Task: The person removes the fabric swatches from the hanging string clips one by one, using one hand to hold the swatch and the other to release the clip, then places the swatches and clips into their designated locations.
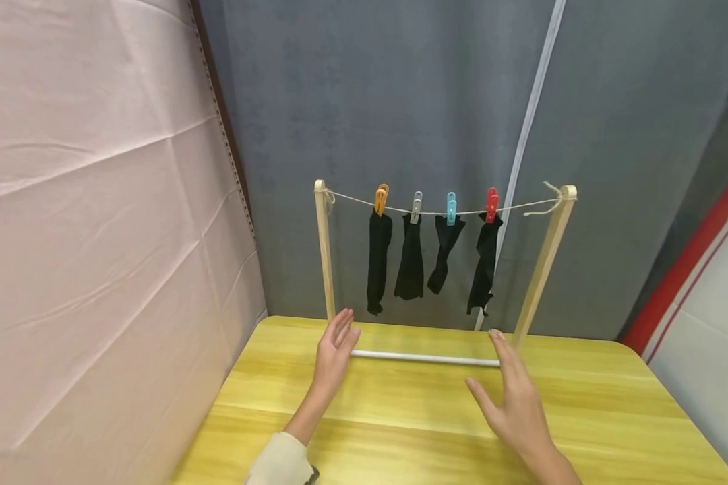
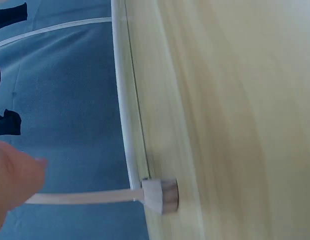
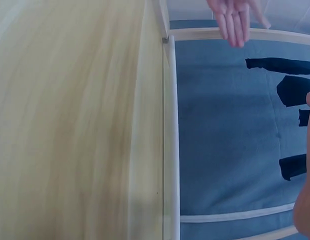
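Four black cloths (image 1: 380, 263) hanging above a yellow tabletop (image 1: 412, 431)

Head view: the tabletop has a wood-grain pattern and rounded far corners; a grey curtain (image 1: 388, 101) with a pale strip (image 1: 540, 81) rises behind it, creased pink sheeting (image 1: 97, 215) lines the left, and a white panel (image 1: 716, 337) with a red border (image 1: 685, 269) slants along the right; near the back edge, two wooden posts (image 1: 546, 263) carry a string (image 1: 352, 199), with a white bar (image 1: 425, 358) low between them; the cloths hang from the string by orange, grey, blue and red clips (image 1: 492, 205); the left hand (image 1: 334, 353) and right hand (image 1: 518, 404) are well apart, empty, fingers fairly straight, each near a post; I cannot tell whether either touches it.

Left wrist view: a post's wooden foot (image 2: 160, 196) rests on the pale-looking tabletop; the left hand is cropped at the side.

Right wrist view: the tabletop fills the left; the left hand's fingers extend at the top; the right hand shows only partly.
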A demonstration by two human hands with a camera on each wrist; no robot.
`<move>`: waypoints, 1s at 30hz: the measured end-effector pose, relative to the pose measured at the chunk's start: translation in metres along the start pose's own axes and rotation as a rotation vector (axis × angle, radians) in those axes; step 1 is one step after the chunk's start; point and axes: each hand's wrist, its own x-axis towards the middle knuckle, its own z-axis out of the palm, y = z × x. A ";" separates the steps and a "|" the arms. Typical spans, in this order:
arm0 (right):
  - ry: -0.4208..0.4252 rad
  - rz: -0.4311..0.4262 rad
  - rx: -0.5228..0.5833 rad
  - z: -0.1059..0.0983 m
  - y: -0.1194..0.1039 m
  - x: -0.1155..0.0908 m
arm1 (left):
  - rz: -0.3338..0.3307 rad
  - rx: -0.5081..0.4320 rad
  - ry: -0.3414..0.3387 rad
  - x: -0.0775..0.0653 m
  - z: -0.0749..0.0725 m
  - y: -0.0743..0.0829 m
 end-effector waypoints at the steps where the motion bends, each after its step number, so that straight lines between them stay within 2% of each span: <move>1: -0.002 -0.003 -0.002 0.001 -0.001 0.002 | -0.020 -0.004 0.010 0.003 0.002 -0.001; 4: -0.005 -0.008 -0.004 0.003 -0.005 0.008 | -0.081 -0.021 0.031 0.012 0.009 -0.004; 10: 0.039 -0.052 0.004 0.012 -0.016 0.018 | -0.158 -0.104 0.025 0.020 0.019 -0.009; 14: 0.043 -0.048 0.039 0.019 -0.024 0.024 | -0.213 -0.195 0.013 0.025 0.025 -0.007; 17: 0.029 -0.038 0.064 0.022 -0.031 0.029 | -0.232 -0.301 -0.011 0.031 0.030 -0.006; 21: 0.025 -0.050 0.071 0.025 -0.037 0.037 | -0.248 -0.367 -0.011 0.038 0.035 -0.002; 26: 0.122 -0.114 0.080 0.027 -0.042 0.052 | -0.251 -0.365 -0.001 0.042 0.039 0.002; 30: 0.184 -0.139 0.088 0.027 -0.046 0.063 | -0.267 -0.397 -0.014 0.039 0.042 0.003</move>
